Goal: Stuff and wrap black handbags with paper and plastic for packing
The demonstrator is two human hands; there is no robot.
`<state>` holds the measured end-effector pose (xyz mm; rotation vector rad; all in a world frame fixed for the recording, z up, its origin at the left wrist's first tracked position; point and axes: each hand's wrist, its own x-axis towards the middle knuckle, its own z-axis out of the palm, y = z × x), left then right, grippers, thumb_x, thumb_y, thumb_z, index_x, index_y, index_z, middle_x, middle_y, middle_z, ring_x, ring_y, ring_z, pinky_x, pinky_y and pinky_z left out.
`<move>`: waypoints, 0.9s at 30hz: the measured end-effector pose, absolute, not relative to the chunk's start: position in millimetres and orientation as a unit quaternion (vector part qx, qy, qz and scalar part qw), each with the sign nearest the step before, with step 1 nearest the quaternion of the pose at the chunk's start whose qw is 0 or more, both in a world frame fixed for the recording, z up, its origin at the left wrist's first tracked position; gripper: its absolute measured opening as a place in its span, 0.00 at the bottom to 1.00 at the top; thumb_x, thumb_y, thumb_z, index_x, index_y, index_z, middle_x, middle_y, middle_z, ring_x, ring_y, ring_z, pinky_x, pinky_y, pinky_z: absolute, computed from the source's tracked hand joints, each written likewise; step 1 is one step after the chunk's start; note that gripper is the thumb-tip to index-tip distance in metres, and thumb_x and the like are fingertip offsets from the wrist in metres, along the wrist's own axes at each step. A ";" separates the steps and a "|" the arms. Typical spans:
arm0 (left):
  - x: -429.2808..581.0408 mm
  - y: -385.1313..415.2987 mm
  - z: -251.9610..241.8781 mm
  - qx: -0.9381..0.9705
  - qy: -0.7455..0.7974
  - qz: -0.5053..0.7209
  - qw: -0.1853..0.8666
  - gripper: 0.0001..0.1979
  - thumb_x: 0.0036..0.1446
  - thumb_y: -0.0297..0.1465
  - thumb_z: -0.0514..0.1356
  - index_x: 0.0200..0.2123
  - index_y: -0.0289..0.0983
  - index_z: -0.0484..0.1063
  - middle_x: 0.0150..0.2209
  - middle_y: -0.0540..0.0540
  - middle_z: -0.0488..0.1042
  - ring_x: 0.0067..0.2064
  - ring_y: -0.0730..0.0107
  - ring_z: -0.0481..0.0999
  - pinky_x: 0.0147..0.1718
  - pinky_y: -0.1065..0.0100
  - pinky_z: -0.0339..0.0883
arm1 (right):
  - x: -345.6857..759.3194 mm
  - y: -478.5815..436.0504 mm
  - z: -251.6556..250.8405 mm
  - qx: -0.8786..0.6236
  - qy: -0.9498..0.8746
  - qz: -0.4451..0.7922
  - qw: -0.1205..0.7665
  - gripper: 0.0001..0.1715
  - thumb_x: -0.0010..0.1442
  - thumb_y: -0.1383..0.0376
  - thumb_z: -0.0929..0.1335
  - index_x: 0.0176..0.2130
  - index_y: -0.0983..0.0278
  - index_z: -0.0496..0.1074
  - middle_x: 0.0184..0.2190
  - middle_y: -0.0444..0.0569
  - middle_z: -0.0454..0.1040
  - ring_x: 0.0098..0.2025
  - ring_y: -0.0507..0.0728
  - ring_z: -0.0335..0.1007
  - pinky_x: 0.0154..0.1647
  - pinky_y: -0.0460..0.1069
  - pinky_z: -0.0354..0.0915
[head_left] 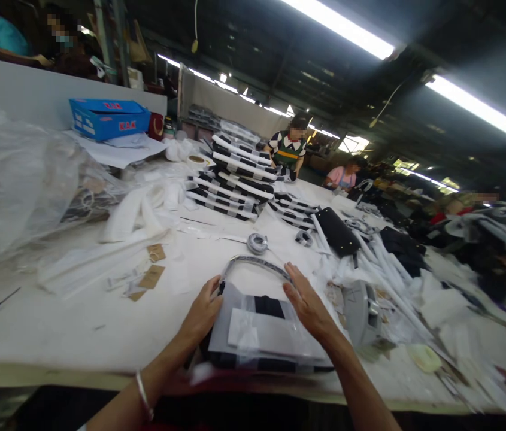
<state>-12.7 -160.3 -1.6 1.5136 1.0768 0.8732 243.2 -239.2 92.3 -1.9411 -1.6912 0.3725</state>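
I have my left grip (206, 306) at the upper left corner of a wrapped bag (275, 332); from here I cannot tell whether it pinches the edge. My right grip (306, 304) is spread, its fingers extended at the right end of the handle (257, 261). The bag lies between both grips on the tabletop (73, 338). I see a grey device (360, 311) just right of my right grip, and brown tags (151, 277) left of my left.

hands (208, 302): flanking arched handle (258, 260) | bag (270, 307): near table edge (55, 372) | coil (257, 246): beyond handle | blue box (100, 124): back left
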 end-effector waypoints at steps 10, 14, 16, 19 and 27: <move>-32.9 -151.5 5.0 0.549 0.425 0.353 0.627 0.26 0.53 0.37 0.55 0.54 0.32 0.66 0.58 0.35 0.71 0.59 0.55 0.71 0.60 0.55 0.64 | 165.0 -234.7 40.5 -0.672 -0.717 0.154 0.103 0.37 0.68 0.48 0.58 0.67 0.64 0.57 0.68 0.52 0.55 0.71 0.64 0.43 0.72 0.63 0.34; -41.9 -144.6 8.6 0.606 0.424 0.326 0.589 0.24 0.52 0.37 0.56 0.51 0.34 0.70 0.53 0.38 0.76 0.55 0.54 0.74 0.57 0.57 0.67 | 163.9 -235.0 44.7 -0.676 -0.719 0.141 0.083 0.35 0.69 0.50 0.58 0.67 0.65 0.57 0.68 0.53 0.56 0.71 0.64 0.45 0.71 0.64 0.37; -47.7 -141.8 9.8 0.638 0.433 0.323 0.549 0.22 0.53 0.37 0.55 0.50 0.35 0.71 0.51 0.39 0.77 0.53 0.55 0.75 0.55 0.57 0.68 | 164.7 -235.0 45.0 -0.676 -0.721 0.131 0.079 0.34 0.69 0.51 0.58 0.67 0.65 0.58 0.67 0.53 0.57 0.70 0.65 0.47 0.71 0.64 0.39; -63.5 -137.2 11.7 0.698 0.456 0.336 0.438 0.19 0.57 0.35 0.53 0.49 0.37 0.72 0.50 0.41 0.76 0.51 0.57 0.76 0.51 0.58 0.70 | 167.9 -235.8 38.5 -0.674 -0.724 0.120 0.084 0.33 0.69 0.52 0.58 0.66 0.64 0.59 0.67 0.52 0.58 0.70 0.64 0.48 0.71 0.65 0.41; -138.9 -106.3 27.5 0.731 0.654 0.183 0.064 0.15 0.62 0.33 0.52 0.48 0.35 0.71 0.47 0.39 0.73 0.50 0.53 0.72 0.47 0.58 0.67 | 181.5 -237.0 14.9 -0.660 -0.731 0.097 0.141 0.31 0.68 0.53 0.59 0.64 0.63 0.64 0.64 0.53 0.63 0.67 0.64 0.55 0.70 0.66 0.45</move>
